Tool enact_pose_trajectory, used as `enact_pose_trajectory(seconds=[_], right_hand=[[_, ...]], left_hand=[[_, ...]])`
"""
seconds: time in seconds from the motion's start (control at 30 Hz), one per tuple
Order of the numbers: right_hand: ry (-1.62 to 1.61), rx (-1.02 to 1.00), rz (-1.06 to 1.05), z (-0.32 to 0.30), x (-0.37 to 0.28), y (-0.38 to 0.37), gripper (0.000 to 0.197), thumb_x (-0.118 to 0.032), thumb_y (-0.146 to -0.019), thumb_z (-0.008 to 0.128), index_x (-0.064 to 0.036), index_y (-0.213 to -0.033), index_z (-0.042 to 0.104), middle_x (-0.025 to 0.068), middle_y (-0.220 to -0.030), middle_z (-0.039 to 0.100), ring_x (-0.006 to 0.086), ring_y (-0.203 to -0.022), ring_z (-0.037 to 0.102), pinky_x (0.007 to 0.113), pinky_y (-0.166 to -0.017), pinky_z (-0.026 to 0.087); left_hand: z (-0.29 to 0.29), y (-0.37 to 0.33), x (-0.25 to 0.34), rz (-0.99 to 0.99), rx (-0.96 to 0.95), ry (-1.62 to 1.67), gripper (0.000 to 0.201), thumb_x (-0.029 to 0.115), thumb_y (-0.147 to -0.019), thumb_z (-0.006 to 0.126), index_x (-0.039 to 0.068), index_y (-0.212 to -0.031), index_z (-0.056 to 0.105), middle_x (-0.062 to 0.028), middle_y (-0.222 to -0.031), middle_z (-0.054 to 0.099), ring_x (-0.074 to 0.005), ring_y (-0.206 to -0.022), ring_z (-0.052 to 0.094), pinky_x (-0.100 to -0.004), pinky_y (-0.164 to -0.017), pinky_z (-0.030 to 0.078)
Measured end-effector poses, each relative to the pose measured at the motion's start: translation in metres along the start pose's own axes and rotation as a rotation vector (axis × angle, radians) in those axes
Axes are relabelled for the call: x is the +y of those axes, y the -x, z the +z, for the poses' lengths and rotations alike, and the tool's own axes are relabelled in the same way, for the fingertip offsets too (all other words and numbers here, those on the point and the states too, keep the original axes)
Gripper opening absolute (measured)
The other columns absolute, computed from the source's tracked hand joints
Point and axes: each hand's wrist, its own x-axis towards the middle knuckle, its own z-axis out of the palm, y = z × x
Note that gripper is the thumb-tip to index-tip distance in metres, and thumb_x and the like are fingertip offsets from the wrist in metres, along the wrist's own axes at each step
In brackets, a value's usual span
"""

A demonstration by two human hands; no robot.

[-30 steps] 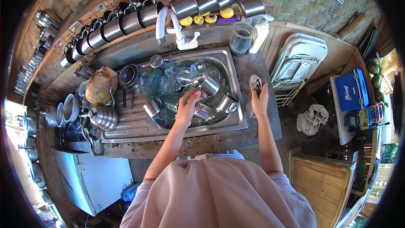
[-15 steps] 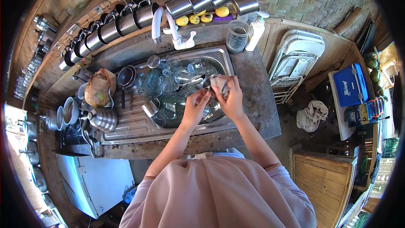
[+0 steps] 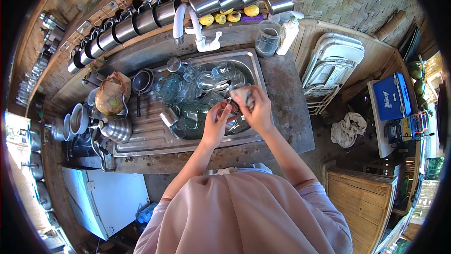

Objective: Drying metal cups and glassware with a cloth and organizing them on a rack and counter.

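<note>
Over the right part of the steel sink, my two hands are close together. My right hand grips a crumpled greyish-pink scrub cloth. Just left of it, my left hand is closed in a pinch; the small thing at its fingertips is mostly hidden by the cloth and fingers. Below and around them, clear glass mugs crowd the basin, some lying on their sides. Several spoons lie among the glasses. A small steel cup lies tipped at the basin's left edge.
A white faucet rises behind the sink, below hanging steel mugs. A pump bottle and clear plastic jar stand at back right. Left are a small pan, a coconut and a steel kettle.
The view has shifted slightly. My hands stay together over the basin, and the cloth in my right hand has turned a little and covers more of the small thing.
</note>
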Motion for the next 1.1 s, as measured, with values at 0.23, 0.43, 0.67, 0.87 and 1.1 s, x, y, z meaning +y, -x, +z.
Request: enact_pose_trajectory(seconds=[0.23, 0.43, 0.67, 0.87, 1.1], right_hand=[[-0.424, 0.074, 0.436, 0.000, 0.028, -0.005, 0.028, -0.024, -0.087, 0.060, 0.0022, -0.095, 0.059, 0.0102, -0.083, 0.064, 0.0154, -0.077, 0.058, 0.029, -0.069, 0.044], [-0.747, 0.065, 0.778, 0.008, 0.031, 0.007, 0.038, -0.031, -0.087, 0.062, 0.0038, -0.101, 0.059, 0.0068, -0.090, 0.063, 0.0126, -0.084, 0.056, 0.026, -0.077, 0.042], [-0.701, 0.177, 0.668, 0.012, -0.023, 0.010, 0.045, -0.033, -0.087, 0.062, 0.0028, -0.113, 0.052, 0.0088, -0.107, 0.058, 0.0143, -0.100, 0.052, 0.026, -0.087, 0.039], [-0.801, 0.279, 0.631, 0.016, -0.058, 0.003, 0.035, -0.026, -0.089, 0.059, 0.0018, -0.110, 0.054, 0.0075, -0.102, 0.060, 0.0125, -0.095, 0.054, 0.026, -0.084, 0.041], [-0.736, 0.227, 0.574, 0.025, -0.055, 0.016, 0.029, -0.022, -0.091, 0.056, 0.0014, -0.108, 0.052, 0.0078, -0.101, 0.060, 0.0118, -0.091, 0.054, 0.025, -0.079, 0.042]], left_hand=[[-0.011, 0.004, 0.012, 0.042, -0.100, -0.085, 0.032, 0.025, -0.095, 0.048, -0.004, -0.109, 0.050, -0.0039, -0.090, 0.053, -0.0101, -0.090, 0.053, -0.0284, -0.085, 0.046], [-0.021, 0.003, 0.007, 0.160, -0.142, -0.153, 0.031, 0.035, -0.098, 0.037, 0.006, -0.090, 0.045, 0.0000, -0.084, 0.047, -0.0076, -0.081, 0.041, -0.0239, -0.078, 0.033], [-0.004, -0.001, 0.002, 0.061, 0.231, 0.303, 0.044, 0.036, -0.098, 0.036, 0.006, -0.130, 0.034, -0.0042, -0.113, 0.049, -0.0118, -0.108, 0.045, -0.0266, -0.096, 0.031], [0.008, 0.005, 0.015, -0.029, 0.034, 0.465, 0.047, 0.038, -0.097, 0.034, 0.007, -0.131, 0.037, -0.0090, -0.120, 0.052, -0.0204, -0.105, 0.055, -0.0341, -0.089, 0.046], [0.010, 0.009, -0.005, 0.083, -0.090, 0.325, 0.047, 0.033, -0.097, 0.036, 0.003, -0.133, 0.036, -0.0110, -0.129, 0.047, -0.0200, -0.114, 0.051, -0.0327, -0.097, 0.041]])
